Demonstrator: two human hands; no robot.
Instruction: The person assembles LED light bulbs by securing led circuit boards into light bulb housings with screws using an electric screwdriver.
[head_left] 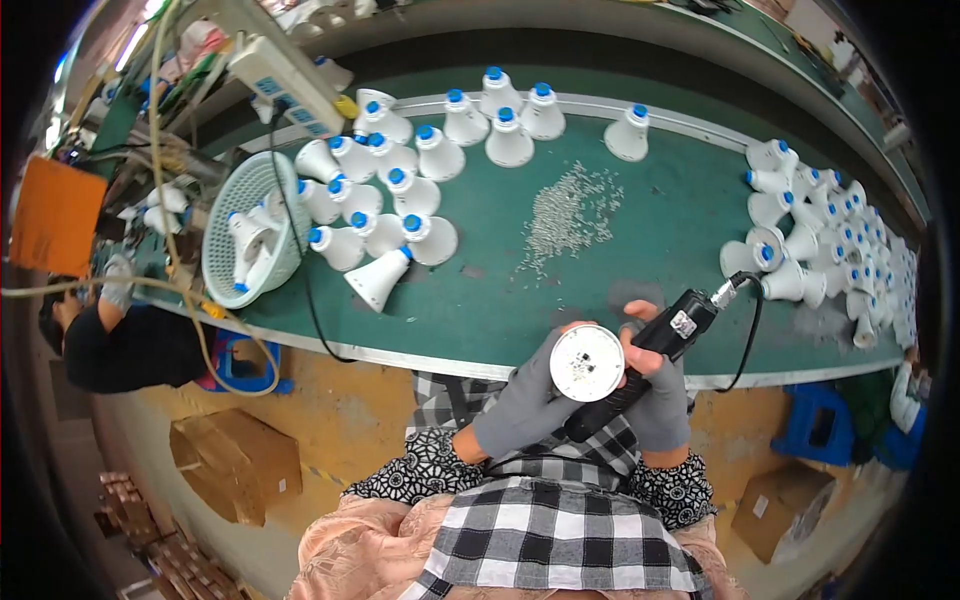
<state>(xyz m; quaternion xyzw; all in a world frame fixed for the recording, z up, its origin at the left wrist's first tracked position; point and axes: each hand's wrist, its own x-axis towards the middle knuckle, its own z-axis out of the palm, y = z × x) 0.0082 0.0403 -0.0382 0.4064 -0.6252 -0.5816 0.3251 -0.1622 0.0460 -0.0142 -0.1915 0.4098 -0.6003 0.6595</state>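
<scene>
Though bit hidden, left hand point(522, 403) grip wraps white housing point(587, 362), right hand point(664, 402) clasps black screwdriver point(668, 334).

Screwdriver point(665, 335) bit out of sight

Grey knit cloth, matt, over left hand point(520, 402) and right hand point(664, 398). Smooth white plastic for disc point(587, 363), faintly glossy. Matt black plastic on driver point(655, 352). Glossy white plastic horns point(509, 141); dull green belt point(640, 262); shiny metal screws point(570, 215); rough brown cardboard box point(236, 465).
</scene>
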